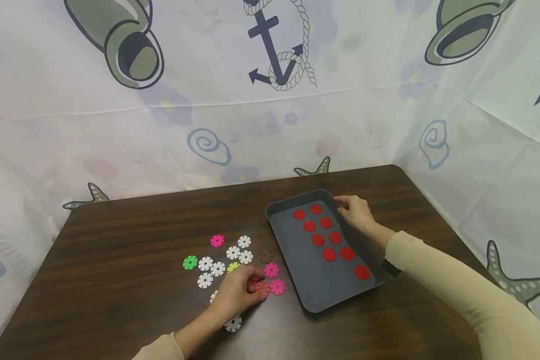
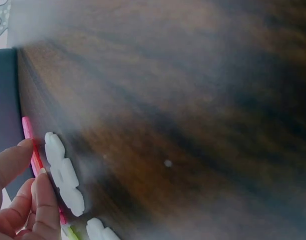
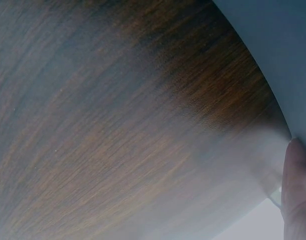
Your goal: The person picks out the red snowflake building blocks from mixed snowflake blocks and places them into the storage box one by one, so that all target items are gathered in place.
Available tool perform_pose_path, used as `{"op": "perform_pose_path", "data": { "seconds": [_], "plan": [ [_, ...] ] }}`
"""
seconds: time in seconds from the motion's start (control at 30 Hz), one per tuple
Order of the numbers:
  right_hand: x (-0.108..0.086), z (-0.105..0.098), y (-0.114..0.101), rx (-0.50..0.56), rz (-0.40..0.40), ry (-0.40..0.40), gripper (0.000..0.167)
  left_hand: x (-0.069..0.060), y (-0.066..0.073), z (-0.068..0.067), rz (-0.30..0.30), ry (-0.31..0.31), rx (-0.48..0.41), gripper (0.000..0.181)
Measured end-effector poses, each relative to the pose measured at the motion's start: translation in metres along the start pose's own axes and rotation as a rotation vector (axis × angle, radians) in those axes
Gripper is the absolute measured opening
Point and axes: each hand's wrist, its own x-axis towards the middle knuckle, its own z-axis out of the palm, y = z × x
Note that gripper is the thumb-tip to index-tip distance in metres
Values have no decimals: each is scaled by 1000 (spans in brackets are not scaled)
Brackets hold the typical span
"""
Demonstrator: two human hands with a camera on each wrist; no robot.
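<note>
My left hand (image 1: 236, 295) pinches a red notched disc (image 1: 263, 287) between thumb and fingers, low over the table. In the left wrist view the red disc (image 2: 37, 157) shows edge-on between the fingertips, near a white disc (image 2: 64, 175). Two pink discs (image 1: 271, 270) lie just beyond that hand, and a yellow disc (image 1: 233, 267) is partly hidden by it. My right hand (image 1: 357, 212) grips the far right rim of a dark grey tray (image 1: 292, 250). Several red discs (image 1: 329, 255) lie flat inside the tray. In the right wrist view a finger touches the tray's outer wall (image 3: 277, 60).
Several white discs (image 1: 205, 280) are scattered left of the tray on the dark wooden table (image 1: 117, 260). A green disc (image 1: 190, 262), another pink disc (image 1: 217, 240) and a brown disc (image 1: 266, 256) lie among them. A printed curtain (image 1: 252, 120) hangs behind the table.
</note>
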Motion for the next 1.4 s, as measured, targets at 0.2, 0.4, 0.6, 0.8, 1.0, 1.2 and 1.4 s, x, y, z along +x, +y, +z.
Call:
{"op": "perform_pose_path", "data": {
  "seconds": [0.2,0.4,0.6,0.8,1.0,1.2,1.4],
  "plan": [
    [-1,0,0,-4,-8,12,36,-1,0,1,42,23,45,29],
    [0,1,1,7,-4,3,36,0,-1,3,62,31,94,28],
    [0,1,1,14,1,-1,36,0,0,2,67,35,113,25],
    [0,1,2,6,-8,5,36,0,1,3,53,33,111,24],
    [0,1,2,4,-18,6,36,-1,3,3,27,22,106,24],
    [0,1,2,9,-21,4,36,-2,4,5,40,31,115,26],
    [0,1,2,3,-35,15,36,-1,5,6,69,33,79,27]
  ]
}}
